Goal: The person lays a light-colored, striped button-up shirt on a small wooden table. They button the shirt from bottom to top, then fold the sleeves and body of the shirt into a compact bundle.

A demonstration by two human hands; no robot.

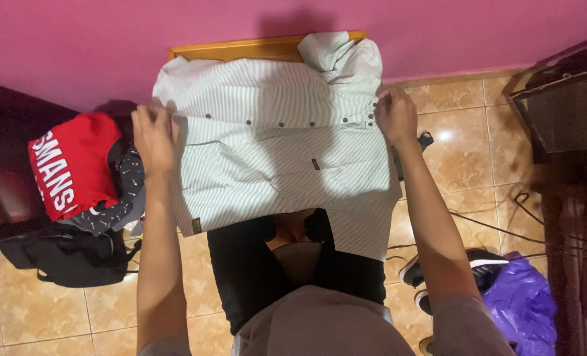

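A pale green striped button-up shirt (277,142) lies spread across a small wooden table (241,48) set against a pink wall. A row of dark buttons runs across its middle. My left hand (154,137) rests on the shirt's left edge, fingers curled over the fabric. My right hand (396,115) grips the shirt's right edge near the button row. One end of the shirt is bunched up at the table's far right corner. The shirt's near edge hangs over my lap.
A red garment with white lettering (71,165) sits on a pile of dark clothes at the left. A black backpack (69,256) lies on the tiled floor. Shoes (478,267), a purple plastic bag (521,303) and cables are on the right, by dark furniture (563,105).
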